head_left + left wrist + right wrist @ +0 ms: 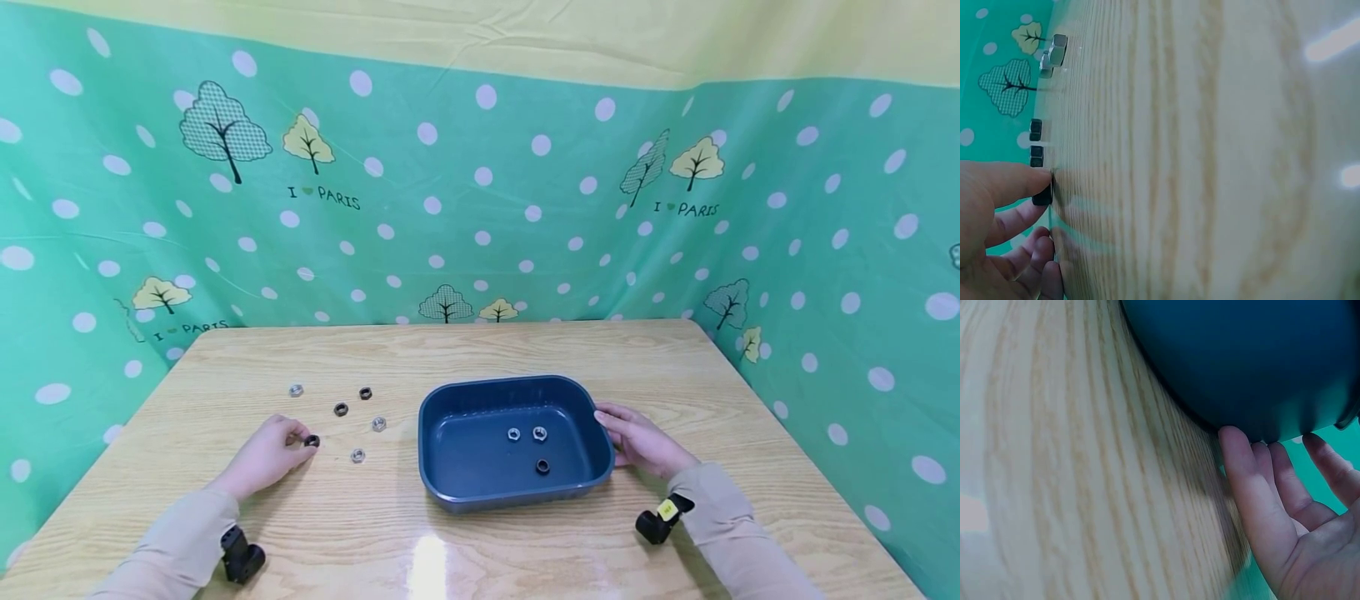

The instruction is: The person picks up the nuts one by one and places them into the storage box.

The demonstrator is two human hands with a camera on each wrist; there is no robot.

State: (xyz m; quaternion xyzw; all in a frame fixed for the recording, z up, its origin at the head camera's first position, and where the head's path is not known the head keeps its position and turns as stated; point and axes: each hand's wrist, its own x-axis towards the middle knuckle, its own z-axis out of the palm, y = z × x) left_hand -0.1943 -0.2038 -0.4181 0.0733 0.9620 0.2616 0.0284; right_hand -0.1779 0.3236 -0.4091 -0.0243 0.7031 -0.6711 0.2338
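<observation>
On the left of the table, my left hand (266, 457) pinches a black hex nut (312, 441) between thumb and finger, right at the tabletop. In the left wrist view that same black nut (1042, 196) shows under the thumb, partly covered. My right hand (641, 439) rests its fairly straight fingers against the right wall of a dark blue rectangular tray (517, 500). Close up in the right wrist view, the fingertips (1233, 439) touch the tray's outer side. Inside lie two silver nuts, one (513, 434) beside the other (540, 433), and a black nut (542, 467).
Near the left hand lie two more black nuts, one (341, 409) nearer and one (365, 392) farther back. Three silver nuts lie around them: one at the back left (296, 389), the others (378, 424) toward the tray. A patterned green cloth (480, 200) hangs behind the wooden table (345, 533).
</observation>
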